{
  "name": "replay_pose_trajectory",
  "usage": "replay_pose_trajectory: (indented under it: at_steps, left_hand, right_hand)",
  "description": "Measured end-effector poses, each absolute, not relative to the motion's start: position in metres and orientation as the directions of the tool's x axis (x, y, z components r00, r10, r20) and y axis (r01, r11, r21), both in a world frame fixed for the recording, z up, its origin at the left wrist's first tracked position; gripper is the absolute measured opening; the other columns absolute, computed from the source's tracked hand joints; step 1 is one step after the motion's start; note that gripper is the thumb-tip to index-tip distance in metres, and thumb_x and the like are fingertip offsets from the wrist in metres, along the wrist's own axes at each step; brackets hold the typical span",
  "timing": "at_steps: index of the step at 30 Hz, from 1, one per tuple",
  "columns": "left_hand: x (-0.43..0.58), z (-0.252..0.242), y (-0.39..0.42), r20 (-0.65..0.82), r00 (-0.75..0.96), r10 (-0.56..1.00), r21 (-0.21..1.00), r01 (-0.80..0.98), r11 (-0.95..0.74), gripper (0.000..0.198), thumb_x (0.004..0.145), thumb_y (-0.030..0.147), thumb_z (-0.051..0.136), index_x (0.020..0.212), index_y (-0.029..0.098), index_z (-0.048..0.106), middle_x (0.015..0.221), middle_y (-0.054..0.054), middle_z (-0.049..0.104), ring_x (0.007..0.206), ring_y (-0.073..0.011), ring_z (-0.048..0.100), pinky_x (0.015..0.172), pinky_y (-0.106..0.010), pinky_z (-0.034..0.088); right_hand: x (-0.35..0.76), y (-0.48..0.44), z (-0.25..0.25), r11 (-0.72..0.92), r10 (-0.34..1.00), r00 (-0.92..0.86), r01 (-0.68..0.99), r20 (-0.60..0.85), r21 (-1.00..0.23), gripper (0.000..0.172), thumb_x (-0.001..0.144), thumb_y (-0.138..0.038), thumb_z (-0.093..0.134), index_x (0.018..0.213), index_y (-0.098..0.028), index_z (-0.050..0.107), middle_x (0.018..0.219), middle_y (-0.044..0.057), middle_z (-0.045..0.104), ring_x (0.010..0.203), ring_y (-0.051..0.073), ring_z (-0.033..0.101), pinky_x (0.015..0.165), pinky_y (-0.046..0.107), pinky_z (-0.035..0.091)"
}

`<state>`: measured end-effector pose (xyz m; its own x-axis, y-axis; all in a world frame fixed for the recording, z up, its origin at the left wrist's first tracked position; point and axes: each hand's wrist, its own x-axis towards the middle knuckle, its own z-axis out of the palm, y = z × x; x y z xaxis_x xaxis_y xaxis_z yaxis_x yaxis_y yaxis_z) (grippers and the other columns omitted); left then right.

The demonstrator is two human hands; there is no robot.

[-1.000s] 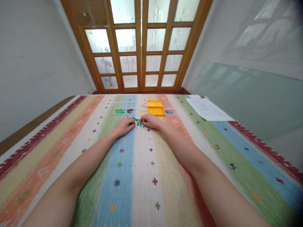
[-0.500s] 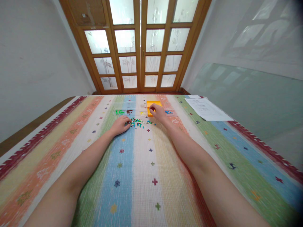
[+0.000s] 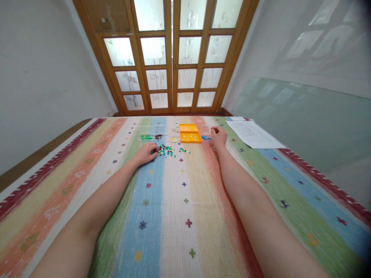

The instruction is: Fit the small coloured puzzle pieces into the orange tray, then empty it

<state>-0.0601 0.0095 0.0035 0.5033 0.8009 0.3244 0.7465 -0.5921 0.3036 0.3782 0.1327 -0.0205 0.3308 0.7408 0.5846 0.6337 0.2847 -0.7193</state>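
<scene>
A loose pile of small mixed-colour pieces (image 3: 167, 150), too small to name surely, lies on the striped tablecloth. My left hand (image 3: 145, 153) rests at the pile's left edge, its fingers curled together; what they hold, if anything, is hidden. My right hand (image 3: 219, 138) is over the right end of the row of boxes, fingertips pinched; I cannot make out anything between them. Just left of it is a clear box with blue pieces (image 3: 206, 138). Beside that stands an opened orange box (image 3: 190, 141) with several white pieces inside.
Clear boxes hold green pieces (image 3: 146, 137), dark brown pieces (image 3: 158, 137) and yellow pieces (image 3: 174, 139). Printed paper sheets (image 3: 252, 133) lie at the right of the table. A glass-paned wooden door (image 3: 173, 77) stands beyond the far edge.
My right hand has moved right, from above the orange box to beside the blue pieces, uncovering the white pieces. My left hand has shifted very slightly left at the pile.
</scene>
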Motion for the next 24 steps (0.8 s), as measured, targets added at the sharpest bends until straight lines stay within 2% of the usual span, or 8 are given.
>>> replay_pose_trajectory:
  at_steps: [7, 16, 24]
  left_hand:
    - [-0.065, -0.002, 0.015, 0.328, 0.488, 0.809, 0.289, 0.763, -0.578, 0.018, 0.094, 0.029, 0.055, 0.094, 0.022, 0.071, 0.097, -0.007, 0.068, 0.097, -0.0252, 0.061, 0.091, -0.040, 0.048]
    - [-0.064, -0.001, 0.015, 0.328, 0.463, 0.824, 0.304, 0.774, -0.556, 0.014, 0.092, 0.030, 0.060, 0.092, 0.023, 0.073, 0.095, -0.007, 0.069, 0.095, -0.0259, 0.062, 0.090, -0.039, 0.049]
    - [-0.064, 0.000, 0.016, 0.326, 0.461, 0.825, 0.303, 0.776, -0.553, 0.018, 0.094, 0.030, 0.058, 0.095, 0.023, 0.075, 0.097, -0.007, 0.069, 0.098, -0.0264, 0.063, 0.092, -0.040, 0.049]
  right_hand:
    - [0.382, 0.138, -0.029, 0.246, 0.727, 0.419, 0.582, 0.545, -0.775, 0.035, 0.086, -0.034, 0.051, 0.099, -0.015, 0.077, 0.088, 0.010, 0.077, 0.081, 0.024, 0.068, 0.078, 0.034, 0.050]
    - [0.379, 0.130, -0.024, 0.190, 0.759, 0.417, 0.594, 0.500, -0.782, 0.035, 0.086, -0.033, 0.050, 0.100, -0.014, 0.077, 0.086, 0.009, 0.075, 0.079, 0.023, 0.065, 0.077, 0.033, 0.049]
    - [0.377, 0.130, -0.024, 0.180, 0.754, 0.430, 0.592, 0.496, -0.786, 0.034, 0.086, -0.031, 0.048, 0.096, -0.015, 0.076, 0.083, 0.008, 0.073, 0.076, 0.022, 0.062, 0.074, 0.032, 0.047]
